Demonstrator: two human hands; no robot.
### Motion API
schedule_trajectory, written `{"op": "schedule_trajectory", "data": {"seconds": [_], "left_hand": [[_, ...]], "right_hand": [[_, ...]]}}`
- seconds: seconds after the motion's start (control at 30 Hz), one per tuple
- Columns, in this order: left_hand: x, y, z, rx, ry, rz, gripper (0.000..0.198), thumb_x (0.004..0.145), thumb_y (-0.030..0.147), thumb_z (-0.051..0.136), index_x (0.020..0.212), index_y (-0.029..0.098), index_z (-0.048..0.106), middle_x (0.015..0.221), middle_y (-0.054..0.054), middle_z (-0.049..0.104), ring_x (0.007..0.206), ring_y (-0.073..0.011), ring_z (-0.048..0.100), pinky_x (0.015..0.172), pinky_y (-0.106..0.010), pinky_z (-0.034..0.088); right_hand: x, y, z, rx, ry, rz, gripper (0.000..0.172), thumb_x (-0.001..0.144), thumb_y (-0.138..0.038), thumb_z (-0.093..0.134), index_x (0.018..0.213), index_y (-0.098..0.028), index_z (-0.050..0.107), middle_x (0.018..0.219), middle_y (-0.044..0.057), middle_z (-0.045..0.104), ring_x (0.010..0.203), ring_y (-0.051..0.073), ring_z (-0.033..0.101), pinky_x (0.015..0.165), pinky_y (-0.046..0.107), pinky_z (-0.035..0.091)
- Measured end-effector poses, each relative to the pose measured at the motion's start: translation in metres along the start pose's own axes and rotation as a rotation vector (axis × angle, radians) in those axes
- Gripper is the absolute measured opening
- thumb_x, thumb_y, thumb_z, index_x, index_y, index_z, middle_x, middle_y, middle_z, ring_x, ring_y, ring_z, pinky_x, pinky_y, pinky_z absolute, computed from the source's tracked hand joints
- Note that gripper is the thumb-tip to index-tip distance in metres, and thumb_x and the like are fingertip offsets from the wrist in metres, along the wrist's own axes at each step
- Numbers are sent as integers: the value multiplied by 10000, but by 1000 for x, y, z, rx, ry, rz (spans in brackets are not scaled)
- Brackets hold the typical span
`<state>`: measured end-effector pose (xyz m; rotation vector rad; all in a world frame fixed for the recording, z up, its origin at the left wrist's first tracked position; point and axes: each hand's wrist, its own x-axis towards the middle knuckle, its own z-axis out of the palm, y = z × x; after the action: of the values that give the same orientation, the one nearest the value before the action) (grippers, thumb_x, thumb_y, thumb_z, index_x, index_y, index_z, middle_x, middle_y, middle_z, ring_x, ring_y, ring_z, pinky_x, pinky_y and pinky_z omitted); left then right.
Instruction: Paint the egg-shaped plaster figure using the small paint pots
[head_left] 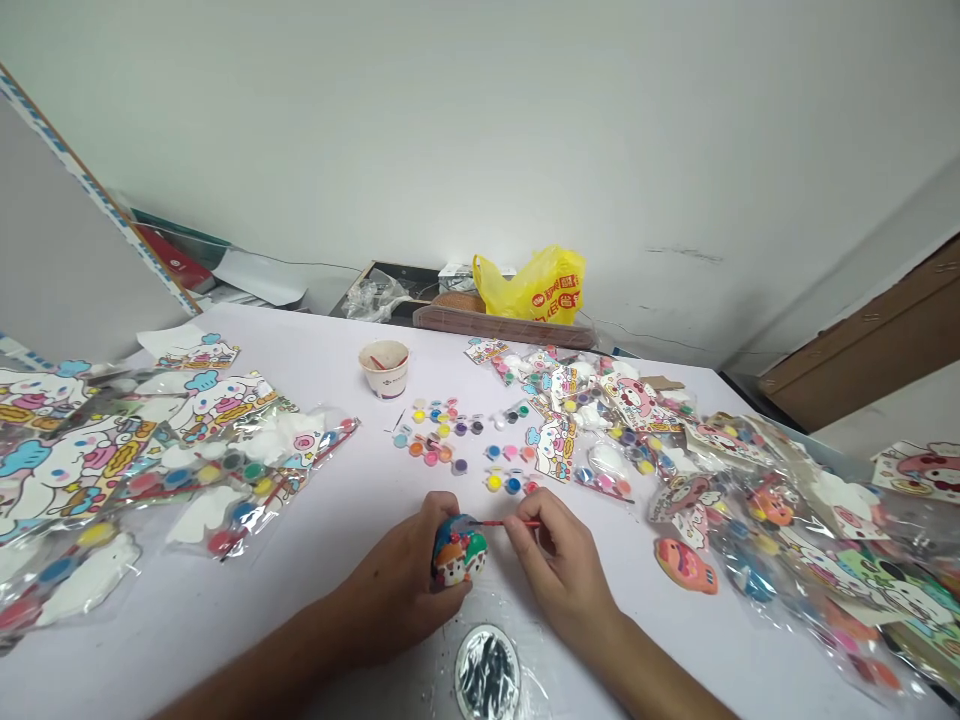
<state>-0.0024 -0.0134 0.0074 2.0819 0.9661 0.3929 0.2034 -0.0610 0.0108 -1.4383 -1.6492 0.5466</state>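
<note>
My left hand (401, 572) is wrapped around a small painted figurine (459, 556), mostly blue on top with orange, green and white parts below. In my right hand (561, 555) is a thin red paintbrush (501, 523), pinched between thumb and fingers. Its tip points left and meets or nearly meets the blue top of the figurine; I cannot tell which. Just beyond both hands stand small paint pots (513, 484) in yellow, blue and red. A round silver-rimmed disc (487, 672) with dark streaks lies on clear plastic below the hands.
A paper cup (385, 370) with a brush in it stands further back. Bagged painting kits (247, 450) cover the left side, and more kits (757, 540) the right. A painted orange-pink piece (685, 566) lies right of my hand. Behind the table is a yellow bag (534, 288).
</note>
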Motion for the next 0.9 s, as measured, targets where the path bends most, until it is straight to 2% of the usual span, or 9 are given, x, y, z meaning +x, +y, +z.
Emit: {"op": "schedule_trajectory", "data": {"seconds": [0.13,0.33,0.67,0.9], "left_hand": [[1,-3,3,18,31,10,426,822,227,574,1145,249,297,940,-16,573,789,-201,592,693,-309,467],[2,-7,5,15,33,20,433,807,196,576,1149,242,313,941,-20,564,799,-213,579,696,-318,449],[2,-3,4,3,8,33,387,787,163,562,1088,237,330,888,-3,542,784,-214,557,663,-297,407],[2,-1,2,-1,-10,0,390,789,169,568,1091,238,332,909,-3,548,778,-204,554,669,-293,409]], "right_hand": [[-2,-3,4,6,29,36,258,997,-314,477,755,-226,453,665,-31,456,581,146,434,536,263,320],[0,-9,11,-4,48,7,255,988,-306,489,749,-218,465,673,-29,472,590,140,443,547,254,335],[-2,-6,12,-70,2,-35,231,974,-271,500,754,-219,456,688,-22,502,609,143,478,550,243,362],[-1,-6,9,-80,36,-54,214,969,-260,499,763,-220,459,695,-17,507,615,146,481,544,242,366]]}}
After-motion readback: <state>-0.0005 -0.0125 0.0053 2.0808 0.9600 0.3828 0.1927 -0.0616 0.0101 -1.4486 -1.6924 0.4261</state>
